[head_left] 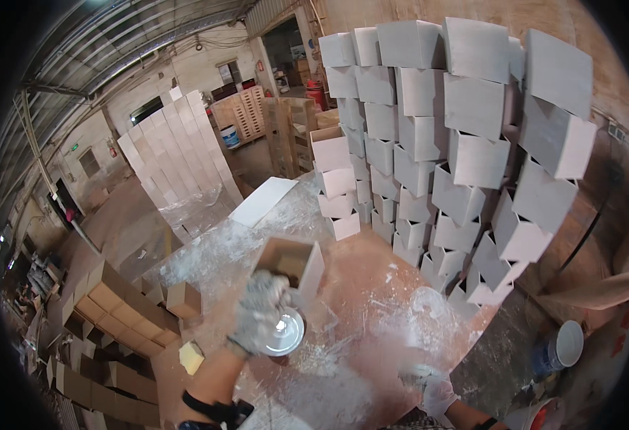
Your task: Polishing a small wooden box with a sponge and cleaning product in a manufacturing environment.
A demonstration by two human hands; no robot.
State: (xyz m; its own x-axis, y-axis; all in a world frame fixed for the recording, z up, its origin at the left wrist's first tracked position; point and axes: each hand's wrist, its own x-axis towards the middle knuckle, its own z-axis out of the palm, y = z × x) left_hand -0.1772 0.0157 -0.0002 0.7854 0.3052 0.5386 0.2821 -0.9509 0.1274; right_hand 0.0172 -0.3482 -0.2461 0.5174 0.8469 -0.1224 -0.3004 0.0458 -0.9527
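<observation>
My left hand (261, 308), in a grey, paint-smeared glove, is at the near rim of an open-topped box (307, 276). Its fingers look curled over the rim, slightly blurred. The box has pale outer sides and a brown inside. Just below that hand, a round shiny white dish (284, 337) rests on the table, partly covered by the glove. Lower right, my right hand (438, 395) wears a white glove. Its fingers are closed around something pale and smeared by motion, which I cannot make out.
The worktable (357, 287) is streaked with white. A yellow sponge-like block (191, 357) lies at its left edge, near stacked brown boxes (121, 308). Tall stacks of grey-white boxes (472, 100) stand along the far right. A white board (263, 201) lies behind, and a bucket (569, 344) stands right.
</observation>
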